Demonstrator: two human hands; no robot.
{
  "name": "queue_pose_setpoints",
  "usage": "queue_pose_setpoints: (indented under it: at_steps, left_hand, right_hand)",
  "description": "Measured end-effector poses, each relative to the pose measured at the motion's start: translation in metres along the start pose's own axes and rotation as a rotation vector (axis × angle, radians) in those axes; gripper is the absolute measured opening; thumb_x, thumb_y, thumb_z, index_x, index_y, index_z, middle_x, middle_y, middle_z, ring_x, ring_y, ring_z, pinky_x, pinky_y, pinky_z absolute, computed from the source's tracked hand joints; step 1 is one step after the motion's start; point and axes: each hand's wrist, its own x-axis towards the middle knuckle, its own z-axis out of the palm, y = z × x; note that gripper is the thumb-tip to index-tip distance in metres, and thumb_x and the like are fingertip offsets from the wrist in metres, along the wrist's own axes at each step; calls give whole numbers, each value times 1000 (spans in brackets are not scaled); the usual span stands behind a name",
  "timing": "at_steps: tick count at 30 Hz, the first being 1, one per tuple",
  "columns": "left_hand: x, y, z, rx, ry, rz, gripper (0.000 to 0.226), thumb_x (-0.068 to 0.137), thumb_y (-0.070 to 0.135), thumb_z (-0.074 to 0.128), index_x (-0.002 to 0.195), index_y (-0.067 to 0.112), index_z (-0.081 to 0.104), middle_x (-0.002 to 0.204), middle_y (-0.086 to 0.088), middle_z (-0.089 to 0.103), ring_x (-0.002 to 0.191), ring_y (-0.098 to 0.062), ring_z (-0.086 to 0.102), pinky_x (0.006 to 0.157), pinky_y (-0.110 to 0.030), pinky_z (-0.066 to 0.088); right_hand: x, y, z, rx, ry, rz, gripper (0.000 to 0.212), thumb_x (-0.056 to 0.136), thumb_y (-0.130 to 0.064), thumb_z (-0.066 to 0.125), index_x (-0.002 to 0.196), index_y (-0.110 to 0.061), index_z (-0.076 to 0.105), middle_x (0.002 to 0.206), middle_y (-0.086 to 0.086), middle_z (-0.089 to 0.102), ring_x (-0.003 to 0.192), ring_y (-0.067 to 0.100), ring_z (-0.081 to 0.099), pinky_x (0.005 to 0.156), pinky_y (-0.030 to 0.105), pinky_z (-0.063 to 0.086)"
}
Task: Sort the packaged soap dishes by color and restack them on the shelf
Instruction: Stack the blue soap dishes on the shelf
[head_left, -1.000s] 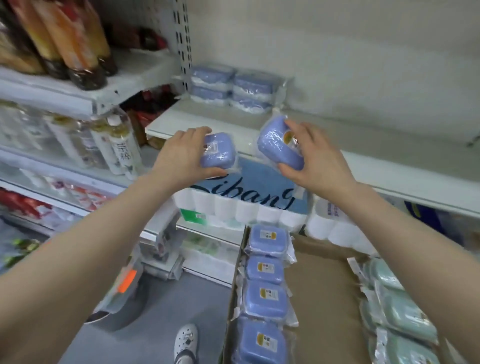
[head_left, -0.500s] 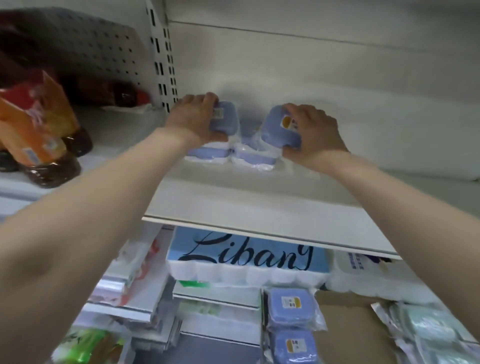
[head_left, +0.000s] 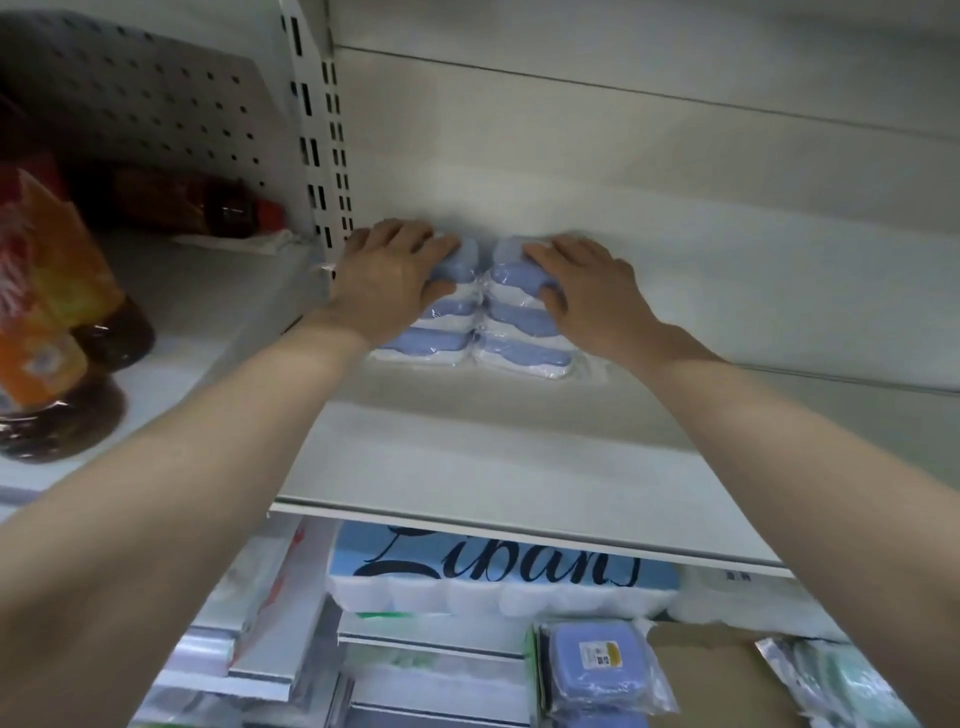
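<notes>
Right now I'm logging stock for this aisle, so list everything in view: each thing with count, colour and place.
Stacked soap dishes: two side-by-side stacks, three high each, blue and white, wrapped, back of the white shelf.
Boxed soap dishes: at least two, blue, wrapped, in the cardboard box below.
Green soap dishes: several, pale green, wrapped, lower right; count unclear.
Tissue pack: one, blue and white, under the shelf.
Bottles: several, dark with orange labels, left shelf.
Left hand: on top of the left stack.
Right hand: on top of the right stack.
</notes>
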Motion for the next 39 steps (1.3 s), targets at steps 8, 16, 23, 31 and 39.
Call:
queue_pose_setpoints:
  at_steps: [8, 16, 23, 31, 39]
  left_hand:
    - [5, 0, 16, 28, 10, 43, 48, 96, 44, 37, 135, 17, 47, 130, -14, 53, 116, -40, 48, 99, -55, 35]
    - [4, 4, 5, 33, -103, 1, 51, 95, 43, 43, 140, 18, 43, 138, -14, 46, 130, -41, 38, 108, -65, 21]
    - [-7, 26, -16, 11, -51, 4, 50, 91, 31, 60, 135, 9, 50, 137, -19, 49, 133, -44, 36, 114, -54, 20]
    - [-54, 122, -59, -68, -7, -38, 52, 90, 43, 43, 125, 10, 60, 124, -18, 59, 119, -42, 50, 103, -49, 39]
    - [-136, 263, -68, -166, 50, -58, 43, 94, 36, 48, 127, 9, 57, 122, -15, 58, 112, -35, 52, 96, -43, 40]
  right_hand:
    - [-2, 3, 28, -82, 123, -55, 51, 98, -43, 41, 139, -13, 48, 131, 17, 50, 120, 41, 47, 102, 49, 38]
    - [-5, -4, 18, -130, 53, 2, 55, 93, -46, 41, 137, -15, 51, 133, 17, 51, 121, 42, 47, 92, 50, 44]
    - [-25, -3, -12, -93, 15, -18, 62, 94, -50, 31, 144, -17, 44, 146, 19, 42, 134, 44, 36, 105, 52, 32]
    - [-117, 35, -52, -62, 10, -66, 65, 97, -51, 31, 150, -14, 35, 151, 18, 37, 139, 39, 33, 113, 45, 24]
    - [-269, 91, -71, 7, 10, -140, 61, 96, -44, 36, 142, -5, 42, 137, 24, 47, 124, 44, 44, 106, 50, 33]
